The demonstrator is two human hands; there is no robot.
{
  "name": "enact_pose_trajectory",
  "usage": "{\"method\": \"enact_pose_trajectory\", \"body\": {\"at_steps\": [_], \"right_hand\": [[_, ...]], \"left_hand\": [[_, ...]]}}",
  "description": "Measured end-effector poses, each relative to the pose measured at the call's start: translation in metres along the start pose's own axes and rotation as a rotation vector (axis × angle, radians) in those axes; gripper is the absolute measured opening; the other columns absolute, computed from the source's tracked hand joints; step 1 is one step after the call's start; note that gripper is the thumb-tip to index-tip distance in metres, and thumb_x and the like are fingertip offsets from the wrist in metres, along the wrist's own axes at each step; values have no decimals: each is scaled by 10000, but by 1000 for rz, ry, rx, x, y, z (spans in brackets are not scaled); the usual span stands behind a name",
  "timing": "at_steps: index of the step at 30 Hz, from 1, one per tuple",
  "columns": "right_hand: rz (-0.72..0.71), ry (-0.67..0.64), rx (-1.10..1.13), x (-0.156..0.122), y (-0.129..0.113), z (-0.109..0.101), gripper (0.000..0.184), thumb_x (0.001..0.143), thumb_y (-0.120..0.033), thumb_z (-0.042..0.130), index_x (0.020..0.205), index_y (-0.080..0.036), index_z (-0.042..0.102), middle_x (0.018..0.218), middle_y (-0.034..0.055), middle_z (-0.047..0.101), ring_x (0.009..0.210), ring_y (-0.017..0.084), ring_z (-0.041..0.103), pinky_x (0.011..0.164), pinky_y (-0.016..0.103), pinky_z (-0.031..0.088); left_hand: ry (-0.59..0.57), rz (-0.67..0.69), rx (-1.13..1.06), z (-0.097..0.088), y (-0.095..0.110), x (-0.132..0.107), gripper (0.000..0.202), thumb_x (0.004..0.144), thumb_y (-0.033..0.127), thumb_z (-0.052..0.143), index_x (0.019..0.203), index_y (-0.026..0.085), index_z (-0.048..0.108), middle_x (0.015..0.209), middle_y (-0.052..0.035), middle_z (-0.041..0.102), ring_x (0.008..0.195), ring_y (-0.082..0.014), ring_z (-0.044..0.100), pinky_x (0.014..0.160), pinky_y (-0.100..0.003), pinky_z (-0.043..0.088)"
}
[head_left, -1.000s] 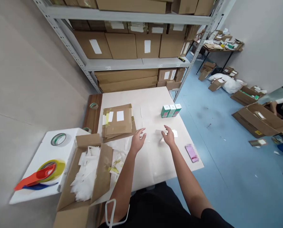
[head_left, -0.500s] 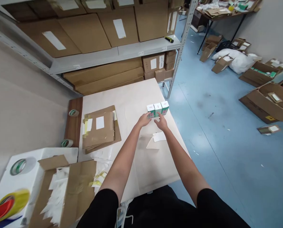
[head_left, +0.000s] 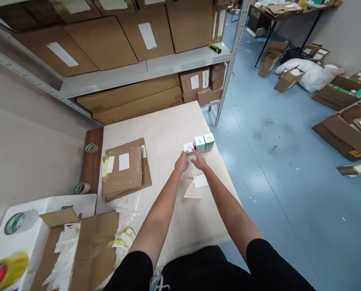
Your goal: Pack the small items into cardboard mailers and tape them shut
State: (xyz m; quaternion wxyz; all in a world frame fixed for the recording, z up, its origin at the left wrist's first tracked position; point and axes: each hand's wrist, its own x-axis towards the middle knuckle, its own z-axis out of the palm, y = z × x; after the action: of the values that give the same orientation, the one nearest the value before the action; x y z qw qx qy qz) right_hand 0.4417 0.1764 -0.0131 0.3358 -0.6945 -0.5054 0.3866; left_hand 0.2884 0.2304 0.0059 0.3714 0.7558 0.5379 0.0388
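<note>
Three small white-topped boxes with green sides stand near the right edge of the table. Both my hands are at the leftmost small box, which sits a little apart from and nearer than the other two. My left hand grips its left and near side. At its right corner, the fingers of my right hand close on it. The middle box and the right box stand side by side, untouched. A folded pale paper piece and a white slip lie between my forearms.
Flattened cardboard lies on the table's left part. An open carton of white paper scraps stands at lower left, near tape rolls. A shelf with large cartons rises behind the table. More cartons are on the blue floor.
The leftmost box has come away from the row, slightly left and toward me. My right hand has shifted from the middle box to this one.
</note>
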Motion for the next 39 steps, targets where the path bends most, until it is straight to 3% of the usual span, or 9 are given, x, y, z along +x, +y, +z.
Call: {"method": "enact_pose_trajectory", "body": {"at_steps": [4, 10, 16, 22, 27, 32, 36, 39], "right_hand": [[32, 19, -22, -5, 0, 18, 751, 826, -88, 540, 1565, -207, 478, 1625, 110, 457, 1528, 265, 400, 1243, 487, 371], [26, 71, -98, -37, -5, 37, 726, 826, -113, 562, 1540, -233, 513, 1499, 88, 605, 1375, 270, 574, 1174, 462, 452], [68, 28, -214, -80, -46, 66, 704, 858, -98, 555, 1540, -267, 524, 1164, 51, 776, 1006, 238, 728, 944, 352, 556], [3, 18, -272, -142, -110, 112, 659, 908, -124, 547, 1548, -275, 515, 1283, 43, 740, 1017, 207, 718, 946, 309, 540], [-37, 7, -335, -205, -133, 156, 618, 940, -147, 511, 1544, -279, 529, 1206, 42, 768, 1022, 220, 716, 965, 335, 537], [-15, -37, -380, -266, -120, 195, 602, 944, -142, 470, 1526, -273, 558, 1254, 49, 761, 1033, 223, 724, 982, 342, 539], [24, -82, -381, -312, -89, 222, 633, 921, -141, 486, 1530, -301, 548, 1342, 30, 727, 1140, 223, 711, 1040, 340, 526], [49, -99, -343, -334, -63, 232, 714, 864, -91, 478, 1545, -302, 524, 1459, 22, 650, 1223, 205, 689, 1072, 327, 520]], "left_hand": [[35, 22, -192, 8, -7, -7, 711, 906, 95, 558, 1584, 246, 407, 1607, -76, 501, 1455, -253, 504, 1205, -424, 406], [176, 6, -404, 16, -22, -44, 617, 940, 117, 523, 1543, 246, 499, 1614, -43, 498, 1460, -219, 502, 1192, -370, 433], [303, -2, -557, 11, -52, -111, 645, 929, 149, 582, 1549, 313, 511, 1587, 1, 527, 1447, -245, 521, 1186, -420, 464], [424, 63, -679, -13, -100, -189, 661, 897, 78, 561, 1519, 300, 554, 1616, -2, 482, 1459, -241, 509, 1167, -390, 494], [436, 96, -712, -29, -140, -264, 634, 901, 85, 548, 1489, 316, 598, 1578, 6, 532, 1410, -257, 564, 1125, -385, 538], [394, 64, -715, -13, -176, -329, 595, 899, 90, 548, 1453, 290, 634, 1539, -9, 577, 1364, -259, 607, 1150, -406, 516], [300, 6, -687, 22, -197, -374, 648, 872, 64, 543, 1482, 276, 595, 1510, -26, 609, 1331, -248, 633, 1103, -392, 544], [187, -26, -619, 46, -203, -398, 713, 850, 57, 574, 1525, 284, 545, 1481, -39, 635, 1301, -259, 652, 1055, -384, 564]]}}
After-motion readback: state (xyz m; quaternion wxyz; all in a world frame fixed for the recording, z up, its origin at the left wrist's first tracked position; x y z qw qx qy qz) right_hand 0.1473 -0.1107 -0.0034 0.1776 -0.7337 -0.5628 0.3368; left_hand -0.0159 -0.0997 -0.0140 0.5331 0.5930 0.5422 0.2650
